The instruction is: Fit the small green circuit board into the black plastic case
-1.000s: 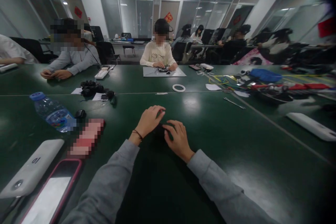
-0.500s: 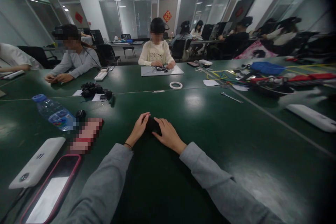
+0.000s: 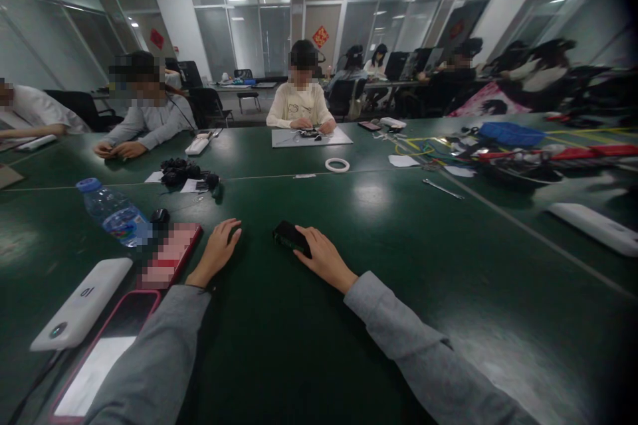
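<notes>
A small black box-shaped object [image 3: 289, 236] is at the middle of the green table [image 3: 299, 332]; its exact kind does not show. My right hand [image 3: 321, 255] grips its right end, thumb on the near side and fingers over the far side. Away to the left, my left hand [image 3: 218, 251] is empty, its fingers apart and slightly bent above the table. Beside my left wrist lies a red, partly blurred flat item [image 3: 172, 255]. A phone in a pink case [image 3: 107, 352] is partly covered by my left sleeve.
To the left are a white power bank [image 3: 82, 305] with a cable and a tilted water bottle [image 3: 114, 212]. Ahead lie a white ring [image 3: 337, 165], a wrench [image 3: 442, 188] and black parts [image 3: 182, 172]. A co-worker [image 3: 300, 103] sits opposite; cables and tools crowd the right.
My left hand has let go of the black object and moved left, towards the red item. My right hand stays on the object, which now shows more of its left end.
</notes>
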The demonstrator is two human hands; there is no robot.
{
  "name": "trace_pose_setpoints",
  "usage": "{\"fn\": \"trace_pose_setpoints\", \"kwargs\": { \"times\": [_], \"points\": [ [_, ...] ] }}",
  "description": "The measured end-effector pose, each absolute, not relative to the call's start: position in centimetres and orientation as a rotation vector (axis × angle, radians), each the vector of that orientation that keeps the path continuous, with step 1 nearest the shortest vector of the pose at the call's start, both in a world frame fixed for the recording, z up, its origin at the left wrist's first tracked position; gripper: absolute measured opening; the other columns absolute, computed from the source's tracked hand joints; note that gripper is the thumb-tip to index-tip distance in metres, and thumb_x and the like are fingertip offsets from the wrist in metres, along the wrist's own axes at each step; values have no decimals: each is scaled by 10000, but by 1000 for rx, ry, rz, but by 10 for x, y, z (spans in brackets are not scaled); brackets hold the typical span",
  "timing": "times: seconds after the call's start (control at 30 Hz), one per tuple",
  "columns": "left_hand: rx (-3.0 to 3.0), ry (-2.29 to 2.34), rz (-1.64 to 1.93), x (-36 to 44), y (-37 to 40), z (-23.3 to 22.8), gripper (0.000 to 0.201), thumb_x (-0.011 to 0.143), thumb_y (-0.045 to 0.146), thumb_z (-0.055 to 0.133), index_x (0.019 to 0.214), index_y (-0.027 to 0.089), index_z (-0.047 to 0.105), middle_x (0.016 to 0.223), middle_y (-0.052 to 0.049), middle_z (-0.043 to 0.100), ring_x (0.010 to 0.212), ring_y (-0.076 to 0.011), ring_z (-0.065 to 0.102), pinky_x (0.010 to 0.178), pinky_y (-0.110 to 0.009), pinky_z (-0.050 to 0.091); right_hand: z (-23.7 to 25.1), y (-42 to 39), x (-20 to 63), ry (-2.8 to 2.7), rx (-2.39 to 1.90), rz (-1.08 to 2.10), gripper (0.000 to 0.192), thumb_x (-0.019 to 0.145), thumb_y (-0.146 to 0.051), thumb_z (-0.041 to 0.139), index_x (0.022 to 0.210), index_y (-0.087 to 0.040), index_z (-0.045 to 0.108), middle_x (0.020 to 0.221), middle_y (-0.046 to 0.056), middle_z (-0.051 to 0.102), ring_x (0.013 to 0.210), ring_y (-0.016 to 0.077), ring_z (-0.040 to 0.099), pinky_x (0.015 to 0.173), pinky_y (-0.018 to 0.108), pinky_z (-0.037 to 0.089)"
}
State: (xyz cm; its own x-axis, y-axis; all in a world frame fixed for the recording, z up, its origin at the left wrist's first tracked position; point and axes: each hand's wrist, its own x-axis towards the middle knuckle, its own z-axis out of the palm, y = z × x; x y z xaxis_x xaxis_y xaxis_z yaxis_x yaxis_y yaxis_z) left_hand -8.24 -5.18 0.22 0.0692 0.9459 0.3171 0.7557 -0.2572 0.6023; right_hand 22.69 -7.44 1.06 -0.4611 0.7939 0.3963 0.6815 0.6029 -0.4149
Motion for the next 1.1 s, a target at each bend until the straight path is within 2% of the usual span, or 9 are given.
{"fn": "trace_pose_setpoints", "kwargs": {
  "times": [0.23,0.4,0.67,0.77,0.93,1.1],
  "points": [
    [1936,1789,955,-116,-54,13,419,881,429,376,1170,207,581,1255,-74,596,1184,-221,509,1047,-379,353,14,-76,227,-2260,-1149,291,561,888,-328,552,1390,-215,328,1205,104,512,1083,234,548,910,463,511],
    [1834,1855,937,-120,-56,21,433,877,468,366,1118,212,619,1164,-61,652,1043,-235,579,974,-369,406,17,-79,228,-2271,-1154,312,563,890,-305,552,1394,-223,315,1236,98,490,1093,228,543,891,432,531],
    [1828,1881,978,-125,-57,26,344,865,436,422,1016,241,661,1065,-41,683,995,-236,601,939,-386,434,17,-78,226,-2274,-1121,234,568,884,-272,549,1395,-222,306,1202,101,501,1103,235,542,894,450,530],
    [1740,1787,1153,-104,-57,25,320,860,447,449,974,246,670,1042,-54,684,1022,-243,605,964,-408,424,17,-76,224,-2288,-1116,209,575,887,-273,542,1403,-228,292,1201,99,502,1092,235,547,882,452,536],
    [1479,1299,1194,-20,-50,21,443,864,464,476,1199,183,545,1186,-105,625,1059,-202,603,981,-373,433,19,-72,218,-2237,-1093,160,507,898,-220,504,1378,-234,343,1233,105,494,1150,244,511,951,479,486],
    [1374,1115,1247,34,-38,20,487,849,449,537,1241,162,505,1311,-132,541,1214,-210,514,1053,-358,380,12,-56,213,-1877,-1119,429,481,837,-235,594,1293,-210,444,1207,86,533,1121,215,533,974,429,470]
  ]
}}
